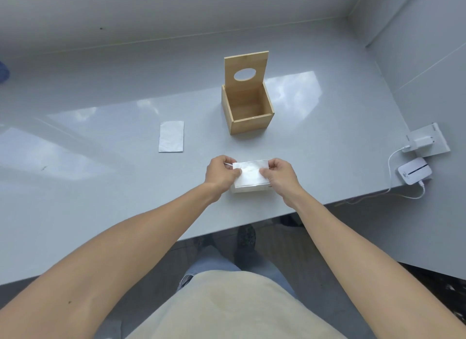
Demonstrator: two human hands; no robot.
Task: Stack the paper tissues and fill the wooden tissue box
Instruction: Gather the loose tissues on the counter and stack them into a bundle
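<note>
A white stack of paper tissues [249, 177] lies near the front edge of the grey table [100, 187]. My left hand [220, 171] pinches the top tissue at its left side, and my right hand [278, 173] pinches it at its right side. One folded tissue [171, 136] lies flat by itself to the left, apart from the stack. Behind the stack stands the wooden tissue box [248, 111], its inside bare. Its lid [245, 68], with an oval hole, stands upright at the back.
At the table's right edge sit a white charger on a stand [426, 140] and a small white device [414, 171], joined by white cables. The table's front edge runs diagonally just below the stack. Something blue [3, 72] shows at the far left.
</note>
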